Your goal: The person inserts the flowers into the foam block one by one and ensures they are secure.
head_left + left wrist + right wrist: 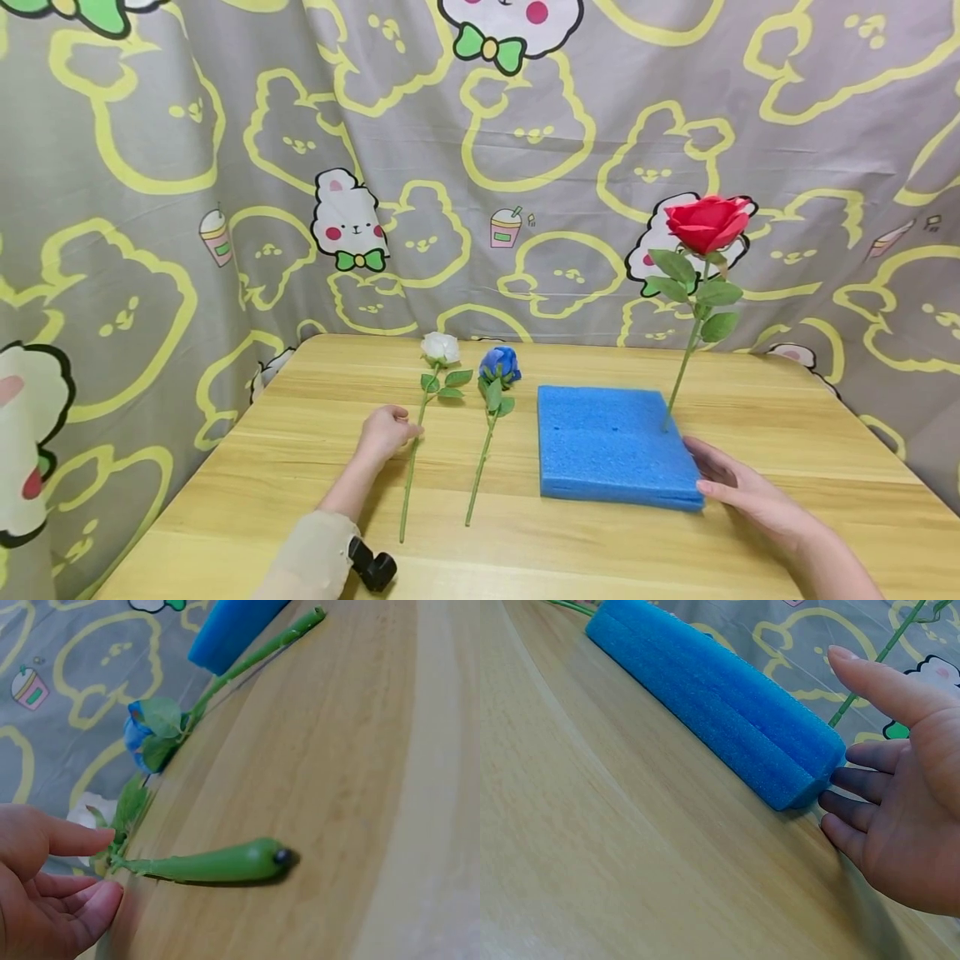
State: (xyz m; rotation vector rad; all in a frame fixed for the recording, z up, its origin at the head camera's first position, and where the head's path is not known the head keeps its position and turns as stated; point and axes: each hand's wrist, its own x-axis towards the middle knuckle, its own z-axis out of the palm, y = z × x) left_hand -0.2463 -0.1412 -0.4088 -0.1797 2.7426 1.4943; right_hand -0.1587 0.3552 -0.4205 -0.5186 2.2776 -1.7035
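- Left grip point(388, 433): finger and thumb parted about the white rose's stem; no firm pinch visible, contact uncertain.
- White rose point(429, 384): lying on the wood-grain desk point(525, 554); slim plastic-looking stem, dark core at the cut end. Step in hand, judged: picking this one up. Next move likely calls for closing on the stem, then lifting.
- Blue rose point(493, 395): lying alongside, ruffled petals.
- Foam block point(607, 458): square, grainy, small holes on top.
- Red rose point(707, 227): upright in foam, slightly tilted.
- Right grip point(752, 496): spread, holding nothing, fingertips against foam's right edge; apparently steadying.
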